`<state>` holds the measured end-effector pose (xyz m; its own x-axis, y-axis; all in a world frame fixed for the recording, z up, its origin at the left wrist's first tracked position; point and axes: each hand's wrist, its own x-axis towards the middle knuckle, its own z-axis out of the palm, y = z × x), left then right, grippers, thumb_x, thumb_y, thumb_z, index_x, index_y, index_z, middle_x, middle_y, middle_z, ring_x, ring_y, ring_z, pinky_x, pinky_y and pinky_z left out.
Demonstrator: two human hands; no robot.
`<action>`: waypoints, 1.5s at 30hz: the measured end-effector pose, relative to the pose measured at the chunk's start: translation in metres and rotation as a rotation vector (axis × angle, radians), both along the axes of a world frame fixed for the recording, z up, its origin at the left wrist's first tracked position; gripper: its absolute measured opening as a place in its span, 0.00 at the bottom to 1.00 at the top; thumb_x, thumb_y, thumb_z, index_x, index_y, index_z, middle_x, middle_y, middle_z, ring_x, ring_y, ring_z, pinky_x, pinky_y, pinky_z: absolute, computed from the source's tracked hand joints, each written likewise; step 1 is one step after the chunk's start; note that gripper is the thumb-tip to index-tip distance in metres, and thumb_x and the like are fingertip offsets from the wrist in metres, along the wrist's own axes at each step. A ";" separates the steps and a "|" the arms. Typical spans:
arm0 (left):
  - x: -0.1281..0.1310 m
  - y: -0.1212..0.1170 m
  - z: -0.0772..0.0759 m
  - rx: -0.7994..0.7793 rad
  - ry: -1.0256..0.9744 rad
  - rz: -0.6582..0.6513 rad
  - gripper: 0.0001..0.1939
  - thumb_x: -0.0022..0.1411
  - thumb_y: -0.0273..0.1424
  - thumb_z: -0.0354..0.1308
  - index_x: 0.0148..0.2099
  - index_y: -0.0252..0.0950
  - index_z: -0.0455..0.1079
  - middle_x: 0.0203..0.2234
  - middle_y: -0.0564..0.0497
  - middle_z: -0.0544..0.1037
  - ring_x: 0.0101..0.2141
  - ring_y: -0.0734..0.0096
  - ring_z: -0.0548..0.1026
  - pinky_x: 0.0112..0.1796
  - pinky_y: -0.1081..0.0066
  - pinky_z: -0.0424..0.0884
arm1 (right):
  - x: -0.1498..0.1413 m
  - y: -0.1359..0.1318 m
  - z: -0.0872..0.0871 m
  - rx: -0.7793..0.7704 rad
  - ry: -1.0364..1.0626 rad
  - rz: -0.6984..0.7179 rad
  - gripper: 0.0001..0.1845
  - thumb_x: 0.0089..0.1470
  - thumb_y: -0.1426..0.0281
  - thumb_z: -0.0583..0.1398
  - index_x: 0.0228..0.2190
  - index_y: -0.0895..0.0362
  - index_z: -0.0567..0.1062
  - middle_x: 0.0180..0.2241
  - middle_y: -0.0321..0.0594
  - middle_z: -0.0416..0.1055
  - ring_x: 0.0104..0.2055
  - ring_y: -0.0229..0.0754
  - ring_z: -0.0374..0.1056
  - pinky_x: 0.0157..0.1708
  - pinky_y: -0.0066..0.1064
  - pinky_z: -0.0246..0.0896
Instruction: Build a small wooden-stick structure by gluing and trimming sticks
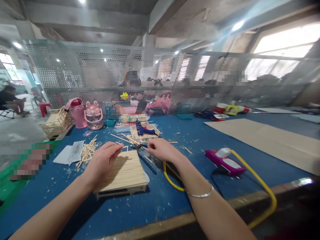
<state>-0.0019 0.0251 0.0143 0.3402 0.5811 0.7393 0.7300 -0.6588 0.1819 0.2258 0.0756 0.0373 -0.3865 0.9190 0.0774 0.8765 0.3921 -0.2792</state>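
A flat panel of wooden sticks [125,173] lies on the blue table [155,203] before me. My left hand [102,161] rests on its left part, fingers curled and pinching at the far edge. My right hand [162,150] is just past the panel's far right corner, fingers closed; what they pinch is too small to make out. Small cutters with dark handles [143,156] lie between the hands. Loose sticks [86,151] are scattered to the left.
A blue glue gun [143,129] lies on more sticks behind. A stick-built box [57,124], pink jug [76,111], pink cup [93,115], purple pack [225,161], yellow cable [260,183] and cardboard sheet [270,140] are around. Mesh screen with people behind.
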 end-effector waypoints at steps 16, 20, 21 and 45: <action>-0.004 -0.014 0.001 -0.085 0.129 0.042 0.12 0.63 0.31 0.47 0.39 0.36 0.71 0.29 0.50 0.77 0.28 0.72 0.74 0.28 0.74 0.67 | -0.006 -0.014 0.002 -0.249 -0.185 0.160 0.13 0.40 0.65 0.63 0.31 0.56 0.75 0.28 0.37 0.73 0.28 0.38 0.64 0.23 0.25 0.49; 0.000 -0.020 0.001 -0.060 0.140 -0.002 0.12 0.63 0.30 0.46 0.40 0.36 0.71 0.30 0.50 0.77 0.30 0.72 0.74 0.30 0.74 0.68 | -0.012 -0.017 -0.001 -0.269 -0.199 0.272 0.31 0.31 0.61 0.67 0.41 0.56 0.72 0.37 0.40 0.73 0.33 0.43 0.66 0.25 0.26 0.52; 0.000 -0.020 0.000 -0.054 0.145 -0.007 0.12 0.63 0.30 0.46 0.40 0.36 0.71 0.30 0.50 0.77 0.30 0.73 0.74 0.30 0.74 0.68 | -0.014 -0.018 -0.003 -0.260 -0.198 0.289 0.32 0.30 0.61 0.67 0.41 0.56 0.72 0.38 0.40 0.73 0.34 0.43 0.66 0.26 0.26 0.53; 0.003 -0.018 0.001 -0.010 -0.045 0.201 0.13 0.63 0.32 0.47 0.42 0.35 0.71 0.32 0.48 0.78 0.32 0.70 0.75 0.33 0.73 0.69 | -0.051 -0.041 -0.008 0.369 0.523 0.280 0.20 0.57 0.70 0.46 0.50 0.59 0.64 0.44 0.47 0.71 0.43 0.43 0.68 0.43 0.34 0.62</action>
